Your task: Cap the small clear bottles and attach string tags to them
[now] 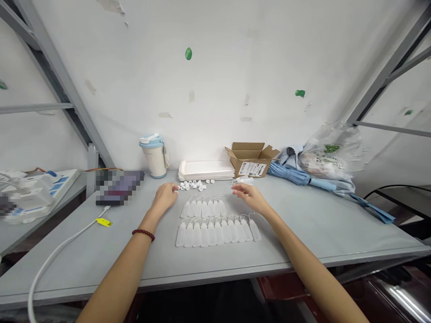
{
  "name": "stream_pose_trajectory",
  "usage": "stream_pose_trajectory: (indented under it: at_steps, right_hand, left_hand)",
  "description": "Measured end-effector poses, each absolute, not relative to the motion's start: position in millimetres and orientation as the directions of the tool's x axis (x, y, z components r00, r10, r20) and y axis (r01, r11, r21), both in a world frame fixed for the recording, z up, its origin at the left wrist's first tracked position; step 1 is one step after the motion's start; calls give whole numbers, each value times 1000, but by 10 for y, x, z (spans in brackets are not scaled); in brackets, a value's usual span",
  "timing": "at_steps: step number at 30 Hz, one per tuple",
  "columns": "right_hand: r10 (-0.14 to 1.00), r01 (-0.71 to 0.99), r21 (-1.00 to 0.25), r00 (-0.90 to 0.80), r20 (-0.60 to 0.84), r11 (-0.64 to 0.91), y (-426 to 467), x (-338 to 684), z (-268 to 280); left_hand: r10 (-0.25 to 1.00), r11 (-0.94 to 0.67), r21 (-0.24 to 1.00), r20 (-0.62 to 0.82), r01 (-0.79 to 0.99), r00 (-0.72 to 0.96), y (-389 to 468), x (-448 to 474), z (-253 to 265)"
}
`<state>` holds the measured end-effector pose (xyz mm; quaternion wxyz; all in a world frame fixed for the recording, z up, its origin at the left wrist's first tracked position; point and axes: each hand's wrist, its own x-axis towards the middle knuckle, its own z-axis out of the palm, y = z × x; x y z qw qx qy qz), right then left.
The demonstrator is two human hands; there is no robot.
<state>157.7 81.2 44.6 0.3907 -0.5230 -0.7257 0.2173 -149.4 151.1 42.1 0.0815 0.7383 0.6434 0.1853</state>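
My left hand (pixel 164 196) is beside a loose pile of small white caps (pixel 192 184), its fingers pinched together with a bit of white showing at the tips, which looks like a white cap. Across from it, my right hand (pixel 248 195) hovers with fingers slightly bent and apart, holding nothing that I can see. Just behind the right fingers lie a few clear bottles (pixel 244 180). Between my forearms, small translucent plastic bottles with thin bent spouts lie in two rows, a shorter back row (pixel 204 209) and a longer front row (pixel 217 233).
Along the wall stand a cream tumbler (pixel 155 157), a stack of white trays (pixel 206 170) and an open cardboard box (pixel 252 159). A folded blue umbrella (pixel 292 173) and a plastic bag (pixel 332 154) lie right. A blurred device (pixel 120 188) with a white cable (pixel 63 246) is left.
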Motion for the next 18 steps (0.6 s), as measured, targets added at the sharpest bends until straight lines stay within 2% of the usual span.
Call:
stream_pose_trajectory:
  at_steps: [4,7,18]
  right_hand:
    - [894,642,-622,-332,301,448,688,1400,504]
    - [871,640,-595,-408,274,487,638,1351,542]
    - [866,663,-592,-482,131,459,619,1331,556]
  left_hand:
    - [978,-165,347,180,923,107,1502,-1494,415]
    - [977,-175,340,175,924,120,1498,-1482,419]
    - [978,-195,338,136,921,157,1465,-1421,442]
